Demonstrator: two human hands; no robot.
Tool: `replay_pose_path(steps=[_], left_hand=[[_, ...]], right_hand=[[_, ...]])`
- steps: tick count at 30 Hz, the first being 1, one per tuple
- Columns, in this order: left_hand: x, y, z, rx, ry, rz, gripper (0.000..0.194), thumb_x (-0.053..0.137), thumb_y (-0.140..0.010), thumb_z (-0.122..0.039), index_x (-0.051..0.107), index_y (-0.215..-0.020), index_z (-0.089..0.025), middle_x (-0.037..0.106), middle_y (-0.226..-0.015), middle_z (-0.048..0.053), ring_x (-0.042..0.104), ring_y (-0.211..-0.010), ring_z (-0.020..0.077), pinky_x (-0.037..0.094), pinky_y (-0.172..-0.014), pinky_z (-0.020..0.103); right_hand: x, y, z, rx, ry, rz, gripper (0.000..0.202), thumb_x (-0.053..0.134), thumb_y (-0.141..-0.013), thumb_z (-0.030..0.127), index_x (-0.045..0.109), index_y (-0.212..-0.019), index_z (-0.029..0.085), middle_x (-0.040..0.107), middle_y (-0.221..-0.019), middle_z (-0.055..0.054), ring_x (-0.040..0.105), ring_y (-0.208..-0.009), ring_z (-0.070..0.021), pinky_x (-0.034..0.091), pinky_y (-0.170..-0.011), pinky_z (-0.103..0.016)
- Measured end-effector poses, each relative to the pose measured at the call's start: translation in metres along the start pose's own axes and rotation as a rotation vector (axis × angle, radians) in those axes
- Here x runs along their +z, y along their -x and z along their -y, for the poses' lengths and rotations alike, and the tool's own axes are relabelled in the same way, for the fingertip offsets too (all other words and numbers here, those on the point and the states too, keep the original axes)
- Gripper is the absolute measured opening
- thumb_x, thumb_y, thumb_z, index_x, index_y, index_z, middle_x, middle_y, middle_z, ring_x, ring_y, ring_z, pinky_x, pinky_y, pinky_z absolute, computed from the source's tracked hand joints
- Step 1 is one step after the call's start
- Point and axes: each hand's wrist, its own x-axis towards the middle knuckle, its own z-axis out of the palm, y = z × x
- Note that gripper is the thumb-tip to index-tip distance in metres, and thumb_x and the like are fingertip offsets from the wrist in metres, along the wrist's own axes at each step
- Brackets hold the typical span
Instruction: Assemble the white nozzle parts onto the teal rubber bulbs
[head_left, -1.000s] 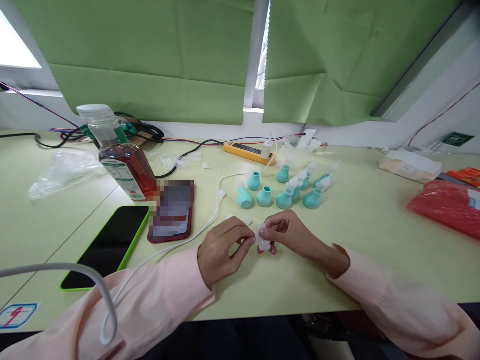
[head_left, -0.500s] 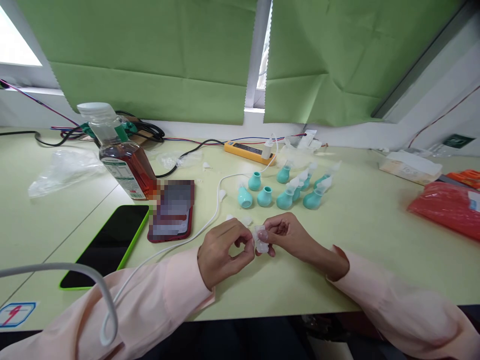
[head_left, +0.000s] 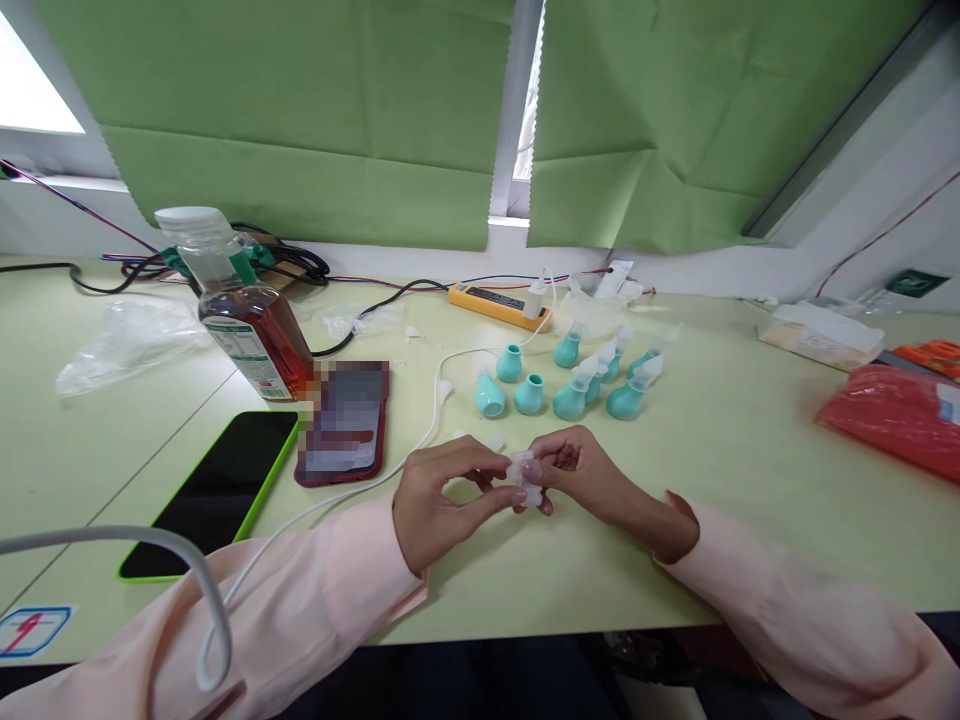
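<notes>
A small translucent white piece [head_left: 526, 478] is held between both hands near the table's front. My right hand [head_left: 581, 470] pinches it from the right, thumb over its face. From the left, my left hand [head_left: 450, 500] closes thumb and fingertips on its edge. Just beyond the hands stand several teal bulbs; an open-topped one [head_left: 530, 394] and another behind it [head_left: 509, 363] have no tip, while others, such as the front right bulb [head_left: 625, 398], carry clear tips. One teal bulb [head_left: 490, 396] lies tilted. Small white scraps [head_left: 494, 441] lie behind the fingers.
At left are a bottle of reddish liquid [head_left: 255, 335], a green-edged phone [head_left: 217, 490] and a red-cased phone [head_left: 349, 420]. A white cable [head_left: 431, 420] runs to a yellow power strip [head_left: 495, 305]. A red package [head_left: 892, 415] lies right.
My left thumb and fingers have spread apart from their tight pinch and now touch the translucent piece. My right hand has barely moved.
</notes>
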Motion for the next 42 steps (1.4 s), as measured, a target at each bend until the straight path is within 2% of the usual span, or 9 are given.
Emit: replay_pose_path(steps=[4,8,14,16,23,28,32,37,42], left_hand=[[0.001,-0.002,0.003,-0.147,0.184,0.058,0.012,0.064,-0.065,-0.022,0.064,-0.058,-0.013,0.062,-0.058,0.005,0.055,-0.050,0.0120,0.047,-0.046,0.024],[-0.001,-0.003,0.005,-0.188,0.193,0.106,0.012,0.059,-0.070,-0.021,0.065,-0.067,-0.011,0.063,-0.060,0.006,0.054,-0.048,0.0112,0.047,-0.042,0.023],[0.003,0.002,0.011,0.357,-0.373,-0.017,0.010,0.052,-0.073,-0.008,0.061,-0.071,-0.012,0.061,-0.061,0.006,0.054,-0.058,0.0131,0.047,-0.053,0.026],[0.004,0.004,0.012,0.412,-0.488,-0.036,0.010,0.051,-0.073,-0.007,0.059,-0.071,-0.013,0.060,-0.059,0.005,0.053,-0.057,0.0123,0.046,-0.052,0.025],[-0.009,-0.008,0.016,0.006,-0.362,-0.197,0.007,0.052,-0.070,-0.012,0.059,-0.068,-0.013,0.060,-0.059,0.001,0.054,-0.051,0.0086,0.048,-0.046,0.018],[-0.018,-0.017,0.033,0.068,-0.476,-0.099,0.009,0.054,-0.068,-0.014,0.062,-0.065,-0.013,0.062,-0.057,0.002,0.055,-0.051,0.0101,0.049,-0.049,0.021],[-0.017,-0.016,0.043,0.161,-0.630,-0.007,0.013,0.051,-0.069,-0.012,0.063,-0.065,-0.012,0.063,-0.059,0.005,0.057,-0.054,0.0126,0.048,-0.052,0.023],[-0.019,-0.017,0.047,0.181,-0.645,-0.013,0.011,0.052,-0.069,-0.012,0.062,-0.066,-0.014,0.065,-0.067,0.006,0.060,-0.063,0.0141,0.048,-0.059,0.024],[-0.019,-0.017,0.052,0.186,-0.671,-0.009,0.011,0.051,-0.071,-0.012,0.062,-0.070,-0.014,0.065,-0.066,0.005,0.057,-0.063,0.0137,0.048,-0.058,0.025]], right_hand=[[-0.005,-0.001,-0.003,0.018,0.004,0.086,0.028,0.058,-0.068,0.039,0.059,-0.062,0.011,0.063,-0.058,-0.005,0.049,-0.042,-0.0072,0.040,-0.042,-0.020],[-0.008,-0.003,-0.004,0.020,-0.010,0.100,0.027,0.058,-0.069,0.037,0.058,-0.062,0.011,0.064,-0.058,-0.005,0.051,-0.042,-0.0076,0.039,-0.042,-0.020],[-0.004,-0.005,-0.002,0.038,0.054,0.001,0.028,0.062,-0.063,0.039,0.058,-0.063,0.012,0.064,-0.059,-0.005,0.049,-0.042,-0.0072,0.041,-0.043,-0.020],[-0.001,-0.005,-0.001,0.035,0.080,-0.038,0.029,0.063,-0.062,0.041,0.058,-0.063,0.012,0.064,-0.060,-0.005,0.049,-0.042,-0.0071,0.041,-0.043,-0.020],[-0.001,-0.001,0.004,-0.060,0.128,-0.047,0.027,0.059,-0.066,0.041,0.056,-0.063,0.014,0.062,-0.056,-0.004,0.050,-0.044,-0.0093,0.040,-0.043,-0.022],[-0.011,-0.004,0.003,-0.314,0.758,-0.317,0.022,0.053,-0.072,0.036,0.059,-0.076,0.015,0.059,-0.060,-0.003,0.051,-0.051,-0.0120,0.039,-0.049,-0.025],[-0.017,-0.012,-0.006,-0.333,1.290,-0.331,0.023,0.048,-0.076,0.032,0.061,-0.080,0.013,0.059,-0.062,-0.005,0.049,-0.049,-0.0127,0.033,-0.048,-0.025],[-0.018,-0.020,-0.017,-0.314,1.391,-0.370,0.034,0.047,-0.078,0.032,0.053,-0.104,0.011,0.064,-0.070,-0.007,0.052,-0.048,-0.0138,0.031,-0.047,-0.024],[-0.020,-0.022,-0.017,-0.452,1.501,-0.451,0.030,0.044,-0.079,0.036,0.059,-0.090,0.012,0.064,-0.071,-0.006,0.052,-0.048,-0.0124,0.029,-0.046,-0.023]])
